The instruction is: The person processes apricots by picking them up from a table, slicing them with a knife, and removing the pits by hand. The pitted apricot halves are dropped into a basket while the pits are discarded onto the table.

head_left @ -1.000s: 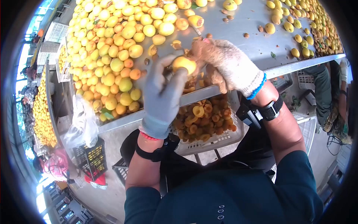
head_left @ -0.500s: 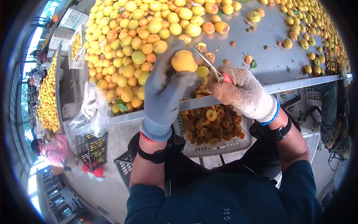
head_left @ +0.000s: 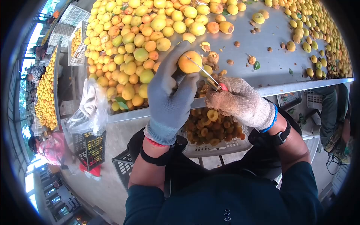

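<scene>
Between the thumb and fingers of my left hand (head_left: 170, 93), in a grey glove, sits a yellow-orange apricot (head_left: 189, 63). My right hand (head_left: 240, 99), in a stained fabric glove, is wrapped around the red handle of a knife (head_left: 210, 77). The thin blade lies across the front of the apricot, pointing up and left. Both hands are over the near edge of the metal table (head_left: 277, 60). Below them, a white basket (head_left: 195, 150) holds many cut apricot halves (head_left: 213, 127).
Whole apricots (head_left: 127, 48) are heaped on the table's left, and another pile (head_left: 333, 45) lies at the far right. Loose pits and scraps dot the metal. A plastic bag (head_left: 90, 108) hangs at the left edge. A person in pink (head_left: 52, 150) is at far left.
The knife blade has come from beside the apricot to across its face. My left hand has shifted slightly right and the apricot has turned a little.
</scene>
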A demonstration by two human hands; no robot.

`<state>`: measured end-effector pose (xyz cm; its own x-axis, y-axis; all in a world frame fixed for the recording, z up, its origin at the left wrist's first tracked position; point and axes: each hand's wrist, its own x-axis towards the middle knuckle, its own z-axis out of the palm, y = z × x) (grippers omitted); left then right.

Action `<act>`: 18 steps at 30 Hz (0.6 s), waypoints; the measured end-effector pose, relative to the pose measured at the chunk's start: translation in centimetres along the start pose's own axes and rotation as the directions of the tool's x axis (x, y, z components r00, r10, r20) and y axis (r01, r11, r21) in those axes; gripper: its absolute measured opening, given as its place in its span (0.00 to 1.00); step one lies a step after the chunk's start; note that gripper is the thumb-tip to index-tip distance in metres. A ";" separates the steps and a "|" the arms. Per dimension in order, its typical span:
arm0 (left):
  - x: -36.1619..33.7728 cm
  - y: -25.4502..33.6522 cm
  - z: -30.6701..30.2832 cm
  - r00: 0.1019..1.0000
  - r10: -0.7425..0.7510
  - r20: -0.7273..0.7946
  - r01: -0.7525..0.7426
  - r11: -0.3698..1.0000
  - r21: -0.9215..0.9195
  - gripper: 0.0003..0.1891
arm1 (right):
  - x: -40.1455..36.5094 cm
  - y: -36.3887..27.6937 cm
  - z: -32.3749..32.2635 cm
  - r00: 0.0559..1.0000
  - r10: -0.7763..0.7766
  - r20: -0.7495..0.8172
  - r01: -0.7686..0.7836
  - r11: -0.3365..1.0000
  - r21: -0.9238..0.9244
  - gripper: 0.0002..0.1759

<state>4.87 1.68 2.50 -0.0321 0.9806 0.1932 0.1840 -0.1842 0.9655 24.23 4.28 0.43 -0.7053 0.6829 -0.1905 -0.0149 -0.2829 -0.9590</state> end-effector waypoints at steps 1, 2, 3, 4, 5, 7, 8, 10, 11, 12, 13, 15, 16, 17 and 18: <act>0.0 0.1 -0.1 1.000 -0.003 0.006 0.003 1.000 -0.009 0.26 | -0.1 0.0 0.1 1.000 -0.018 -0.002 0.018 1.000 0.000 0.15; -0.1 0.1 -0.1 1.000 -0.022 0.005 0.022 1.000 -0.019 0.26 | -0.1 -0.1 0.2 0.999 -0.036 -0.003 0.036 0.999 0.001 0.14; -0.1 0.2 -0.1 0.999 -0.041 0.004 0.041 0.999 -0.028 0.26 | -0.1 -0.1 0.3 0.998 -0.055 -0.004 0.055 0.998 0.001 0.14; -0.1 0.2 0.0 0.998 -0.059 0.003 0.059 0.997 -0.039 0.26 | -0.2 -0.3 0.3 0.999 -0.042 -0.006 0.042 0.999 0.001 0.13; -0.1 0.3 0.1 0.999 -0.043 0.006 0.043 0.998 -0.051 0.26 | -0.2 -0.6 0.4 1.000 -0.029 -0.010 0.029 1.000 0.001 0.13; 0.1 0.3 0.3 1.000 -0.007 0.011 0.008 0.997 -0.075 0.25 | -0.4 -0.8 0.5 1.000 -0.012 -0.021 0.012 1.000 0.025 0.12; 0.1 0.3 0.4 1.000 0.001 0.008 -0.001 0.996 -0.090 0.26 | -0.6 -0.8 0.7 1.000 -0.007 -0.028 0.009 0.999 0.050 0.12; 0.2 0.5 0.6 1.000 0.016 0.003 -0.016 0.993 -0.120 0.26 | -0.7 -0.6 0.7 1.000 0.002 -0.023 0.000 0.996 0.087 0.11; 0.2 0.7 0.5 1.000 0.013 0.019 -0.010 0.985 -0.174 0.26 | -0.8 -0.2 0.5 1.000 0.005 -0.012 -0.003 0.995 0.097 0.11; 0.2 0.9 0.4 0.999 0.011 0.036 -0.002 0.974 -0.226 0.26 | -0.8 0.0 0.4 1.000 0.008 -0.001 -0.008 0.994 0.107 0.10; 0.2 1.1 0.3 0.999 0.009 0.052 0.006 0.961 -0.277 0.26 | -0.8 0.1 0.3 1.000 0.003 0.008 -0.004 0.993 0.119 0.10; 0.3 0.4 0.0 0.985 0.146 0.092 -0.134 0.982 -0.131 0.25 | -0.8 0.0 0.2 1.000 -0.008 0.023 0.005 0.990 0.142 0.10; 0.3 0.5 0.1 0.986 0.134 0.100 -0.118 0.982 -0.150 0.25 | -0.9 -0.1 0.2 1.000 -0.001 0.024 -0.002 0.991 0.134 0.10; 0.4 0.6 0.1 0.987 0.122 0.109 -0.103 0.980 -0.169 0.25 | -0.9 -0.3 0.2 1.000 0.005 0.025 -0.008 0.992 0.127 0.10; 0.3 1.2 0.3 0.994 0.031 0.109 0.000 0.961 -0.276 0.25 | -0.9 -0.5 0.2 1.000 0.008 0.025 -0.011 0.993 0.118 0.10</act>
<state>5.38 1.74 3.70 0.0811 0.9758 0.2032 -0.0948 -0.1954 0.9761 24.74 3.64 1.17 -0.7230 0.6635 -0.1925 -0.0909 -0.3677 -0.9255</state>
